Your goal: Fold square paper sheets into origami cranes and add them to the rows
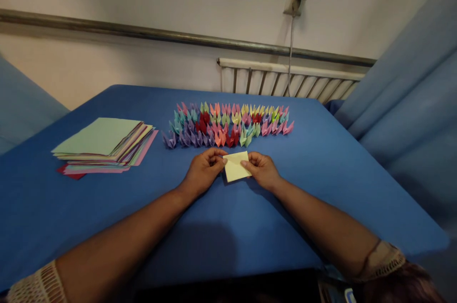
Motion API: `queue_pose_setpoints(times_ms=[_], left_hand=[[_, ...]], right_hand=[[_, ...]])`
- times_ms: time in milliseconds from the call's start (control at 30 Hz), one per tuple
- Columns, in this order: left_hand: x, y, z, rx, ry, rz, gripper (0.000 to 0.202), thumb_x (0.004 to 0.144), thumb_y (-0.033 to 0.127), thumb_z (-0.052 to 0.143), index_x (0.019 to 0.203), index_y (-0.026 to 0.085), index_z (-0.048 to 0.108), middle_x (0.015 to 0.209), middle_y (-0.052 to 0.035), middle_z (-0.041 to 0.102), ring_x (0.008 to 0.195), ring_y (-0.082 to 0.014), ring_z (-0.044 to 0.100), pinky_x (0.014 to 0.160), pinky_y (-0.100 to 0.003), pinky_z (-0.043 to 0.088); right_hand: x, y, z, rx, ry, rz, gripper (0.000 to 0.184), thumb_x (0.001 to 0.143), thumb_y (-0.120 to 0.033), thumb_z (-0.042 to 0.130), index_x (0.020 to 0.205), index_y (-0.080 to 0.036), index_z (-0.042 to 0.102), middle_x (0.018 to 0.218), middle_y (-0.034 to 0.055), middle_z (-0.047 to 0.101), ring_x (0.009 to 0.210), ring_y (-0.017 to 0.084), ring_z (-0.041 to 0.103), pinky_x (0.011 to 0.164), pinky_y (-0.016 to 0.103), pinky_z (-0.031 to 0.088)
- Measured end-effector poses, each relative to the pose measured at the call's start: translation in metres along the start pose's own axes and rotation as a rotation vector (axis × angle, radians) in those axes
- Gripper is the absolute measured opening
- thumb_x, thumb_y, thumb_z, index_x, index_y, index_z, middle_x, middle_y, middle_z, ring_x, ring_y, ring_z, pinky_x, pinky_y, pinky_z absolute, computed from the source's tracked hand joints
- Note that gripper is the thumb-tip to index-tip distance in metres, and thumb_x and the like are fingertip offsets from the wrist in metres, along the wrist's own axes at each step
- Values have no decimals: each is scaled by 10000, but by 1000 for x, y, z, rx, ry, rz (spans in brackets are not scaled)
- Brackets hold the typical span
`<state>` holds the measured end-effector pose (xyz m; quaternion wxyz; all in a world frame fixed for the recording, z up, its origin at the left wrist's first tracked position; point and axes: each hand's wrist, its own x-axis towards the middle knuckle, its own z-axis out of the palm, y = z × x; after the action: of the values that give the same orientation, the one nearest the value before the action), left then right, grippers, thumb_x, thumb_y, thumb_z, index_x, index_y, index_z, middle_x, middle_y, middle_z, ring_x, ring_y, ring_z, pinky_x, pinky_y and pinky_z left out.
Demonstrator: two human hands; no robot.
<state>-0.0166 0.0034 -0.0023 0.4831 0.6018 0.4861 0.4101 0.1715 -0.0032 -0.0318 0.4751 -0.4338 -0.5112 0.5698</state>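
Observation:
A small pale yellow folded paper (235, 167) is held between my two hands, just above the blue table. My left hand (206, 168) pinches its upper left edge between thumb and fingers. On the opposite side, my right hand (263, 169) grips the paper with the thumb on top and the fingers mostly hidden behind it. Right behind the hands stand rows of folded paper cranes (219, 138) in purple, blue, red, orange, green, yellow and pink.
To the left lies an uneven stack of coloured paper sheets (102, 137), pale green on top. The blue table (303, 227) reaches to a wall with a metal rail (153, 32), a radiator (267, 67) and a plugged-in cord (291, 38). Blue curtains (410, 84) hang at the right.

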Motion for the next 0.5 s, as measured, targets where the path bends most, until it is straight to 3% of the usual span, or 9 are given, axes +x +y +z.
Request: queue_pose_setpoints(times_ms=[133, 233, 300, 400, 500], left_hand=[[0, -1, -2, 143, 27, 60, 235, 796, 325, 615, 985, 186, 623, 674, 37, 588, 614, -128, 573, 593, -235, 445], [1, 0, -5, 291, 3, 92, 232, 825, 304, 564, 1026, 192, 602, 701, 36, 588, 614, -129, 563, 582, -236, 433], [2, 0, -7, 423, -38, 111, 230, 839, 280, 534, 1045, 195, 589, 704, 35, 593, 602, -131, 559, 565, -240, 416], [4, 0, -9, 602, -104, 134, 216, 854, 262, 500, 1042, 194, 582, 727, 18, 620, 612, -145, 574, 557, -252, 402], [5, 1, -10, 743, -138, 167, 209, 872, 267, 475, 1032, 197, 588, 771, -5, 646, 670, -171, 599, 581, -272, 417]], right_hand=[[-2, 5, 0, -187, -43, 12, 174, 795, -352, 570, 843, -186, 587, 663, -22, 599, 530, 107, 516, 484, 221, 396], [-7, 1, -1, -503, 19, -10, 162, 831, -281, 551, 963, -192, 584, 664, -34, 594, 558, 118, 535, 533, 235, 416], [-11, -7, 0, -724, 53, -43, 257, 822, -253, 594, 1070, -193, 560, 713, -23, 619, 623, 138, 570, 610, 263, 448], [-18, -19, 1, -948, 108, -219, 419, 805, -211, 628, 1199, -158, 497, 1004, 80, 635, 912, 209, 591, 821, 353, 472], [-23, -26, 4, -1097, 11, -425, 326, 853, -192, 573, 1172, -139, 533, 1140, 133, 578, 1085, 251, 510, 947, 407, 419]])
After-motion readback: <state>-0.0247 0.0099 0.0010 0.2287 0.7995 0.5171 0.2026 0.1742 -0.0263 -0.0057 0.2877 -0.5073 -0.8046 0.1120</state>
